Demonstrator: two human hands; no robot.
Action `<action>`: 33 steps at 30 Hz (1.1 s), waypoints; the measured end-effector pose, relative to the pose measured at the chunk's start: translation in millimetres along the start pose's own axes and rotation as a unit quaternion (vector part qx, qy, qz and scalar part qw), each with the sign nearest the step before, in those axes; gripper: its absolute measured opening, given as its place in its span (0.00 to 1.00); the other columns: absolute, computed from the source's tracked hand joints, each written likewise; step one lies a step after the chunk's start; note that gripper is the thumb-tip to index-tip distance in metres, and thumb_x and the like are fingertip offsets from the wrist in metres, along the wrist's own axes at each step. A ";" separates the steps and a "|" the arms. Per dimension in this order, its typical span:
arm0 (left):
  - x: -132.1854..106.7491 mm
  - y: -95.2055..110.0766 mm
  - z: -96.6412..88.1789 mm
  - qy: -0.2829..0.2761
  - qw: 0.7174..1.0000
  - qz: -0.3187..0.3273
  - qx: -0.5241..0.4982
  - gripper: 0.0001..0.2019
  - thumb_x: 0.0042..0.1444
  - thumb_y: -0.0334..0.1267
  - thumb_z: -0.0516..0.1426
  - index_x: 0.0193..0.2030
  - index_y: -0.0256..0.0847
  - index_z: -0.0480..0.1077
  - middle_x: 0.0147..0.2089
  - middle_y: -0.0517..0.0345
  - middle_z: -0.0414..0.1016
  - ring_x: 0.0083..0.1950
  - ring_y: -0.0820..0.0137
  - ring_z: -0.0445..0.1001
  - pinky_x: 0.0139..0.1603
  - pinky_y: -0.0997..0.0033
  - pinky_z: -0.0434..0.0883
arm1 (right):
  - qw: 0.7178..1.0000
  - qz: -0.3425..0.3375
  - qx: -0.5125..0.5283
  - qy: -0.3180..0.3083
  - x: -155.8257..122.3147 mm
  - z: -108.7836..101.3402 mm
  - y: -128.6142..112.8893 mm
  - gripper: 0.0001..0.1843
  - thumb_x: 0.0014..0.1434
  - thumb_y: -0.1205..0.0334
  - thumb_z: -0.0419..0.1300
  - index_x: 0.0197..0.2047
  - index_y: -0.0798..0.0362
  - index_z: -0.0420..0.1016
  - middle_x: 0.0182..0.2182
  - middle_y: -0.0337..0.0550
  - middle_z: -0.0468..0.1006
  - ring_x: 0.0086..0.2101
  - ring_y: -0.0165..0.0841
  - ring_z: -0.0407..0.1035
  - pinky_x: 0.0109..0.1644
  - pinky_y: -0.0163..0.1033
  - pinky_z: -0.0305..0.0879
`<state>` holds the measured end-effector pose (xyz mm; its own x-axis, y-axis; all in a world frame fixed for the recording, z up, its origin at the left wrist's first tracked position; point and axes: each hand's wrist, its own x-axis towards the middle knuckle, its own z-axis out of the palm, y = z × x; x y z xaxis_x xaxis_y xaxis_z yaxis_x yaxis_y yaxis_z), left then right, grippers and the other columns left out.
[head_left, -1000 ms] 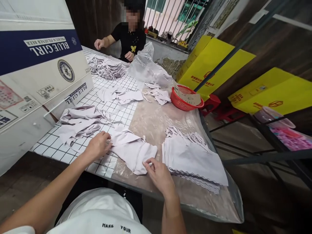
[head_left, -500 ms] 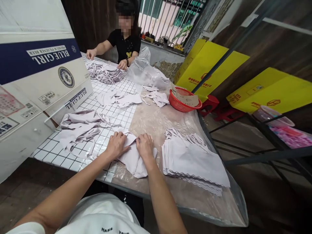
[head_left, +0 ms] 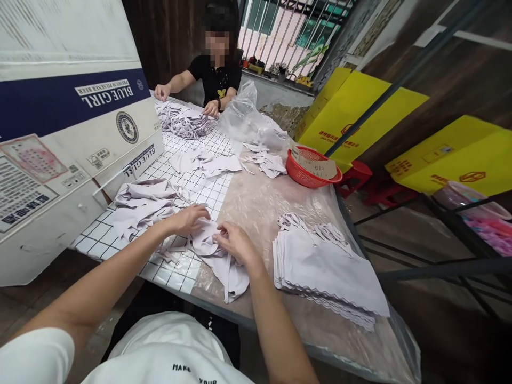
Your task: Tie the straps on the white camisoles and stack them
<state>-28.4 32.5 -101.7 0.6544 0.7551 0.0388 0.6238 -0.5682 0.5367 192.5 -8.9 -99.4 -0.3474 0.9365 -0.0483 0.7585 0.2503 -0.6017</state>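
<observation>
A pale lilac fabric piece [head_left: 224, 269] lies bunched on the table's near edge. My left hand [head_left: 188, 218] grips its upper left part, fingers curled over the cloth. My right hand [head_left: 234, 242] pinches the same piece near its middle. A loose heap of the same fabric [head_left: 140, 205] sits just left of my left hand on the checked table cover [head_left: 188, 176]. To the right of my right hand lies a neat flat stack of finished pieces [head_left: 324, 264] with scalloped edges.
A large Blue Girl carton [head_left: 60, 138] stands along the left side. A red basket [head_left: 314, 170] with a paper slip sits mid-right. Across the table another person handles a fabric pile [head_left: 186, 122] beside a clear plastic bag [head_left: 246, 120]. Yellow boxes [head_left: 360, 117] stand at the right.
The fabric piece, spread flatter a second ago, is now gathered up. My right hand came from its lower corner to the middle, and both hands now sit close together on it.
</observation>
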 end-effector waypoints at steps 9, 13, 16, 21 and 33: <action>34.6 -4.3 -8.6 -0.086 0.995 0.055 0.005 0.03 0.50 0.36 0.56 0.30 0.40 0.71 0.34 0.53 0.74 0.43 0.62 0.68 0.45 0.67 0.66 | 0.994 0.025 0.104 -0.033 12.9 17.5 9.2 0.11 0.54 0.62 0.64 0.41 0.53 0.72 0.35 0.39 0.74 0.37 0.32 0.68 0.42 0.35 0.63; 34.0 15.6 -41.5 -0.120 0.979 0.057 -0.156 0.12 0.57 0.47 0.55 0.34 0.39 0.68 0.34 0.57 0.72 0.38 0.68 0.68 0.41 0.70 0.66 | 0.932 -0.029 0.348 -0.094 15.9 -4.2 2.3 0.21 0.53 0.53 0.64 0.48 0.52 0.68 0.39 0.40 0.73 0.38 0.32 0.68 0.42 0.35 0.65; 33.8 32.7 -68.3 -0.147 0.944 0.036 -0.292 0.14 0.54 0.49 0.58 0.32 0.40 0.64 0.28 0.61 0.67 0.30 0.73 0.64 0.33 0.72 0.63 | 0.888 -0.059 0.432 -0.148 13.7 -33.8 -4.8 0.21 0.50 0.49 0.67 0.41 0.53 0.69 0.33 0.36 0.70 0.33 0.29 0.65 0.36 0.32 0.63; 17.2 54.4 -108.5 -0.056 0.906 0.040 -0.418 0.19 0.46 0.50 0.60 0.26 0.41 0.55 0.23 0.64 0.63 0.27 0.76 0.63 0.30 0.73 0.59 | 0.876 -0.148 0.426 -0.173 -4.8 -95.0 -7.4 0.21 0.48 0.48 0.70 0.33 0.56 0.70 0.27 0.35 0.68 0.27 0.25 0.62 0.30 0.29 0.60; -28.7 15.9 -130.2 -0.146 0.938 0.006 -0.315 0.22 0.51 0.56 0.57 0.26 0.40 0.53 0.21 0.69 0.60 0.23 0.84 0.55 0.28 0.81 0.52 | 0.964 -0.097 0.194 -0.156 -36.6 -127.3 7.5 0.11 0.52 0.58 0.66 0.36 0.55 0.78 0.28 0.35 0.75 0.29 0.28 0.67 0.33 0.31 0.62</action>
<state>-92.9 44.4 15.5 0.8059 0.5763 -0.1355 0.2997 -0.1997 0.9329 281.1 -10.1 -0.6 -0.6566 0.7469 -0.1048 0.4196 0.2462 -0.8737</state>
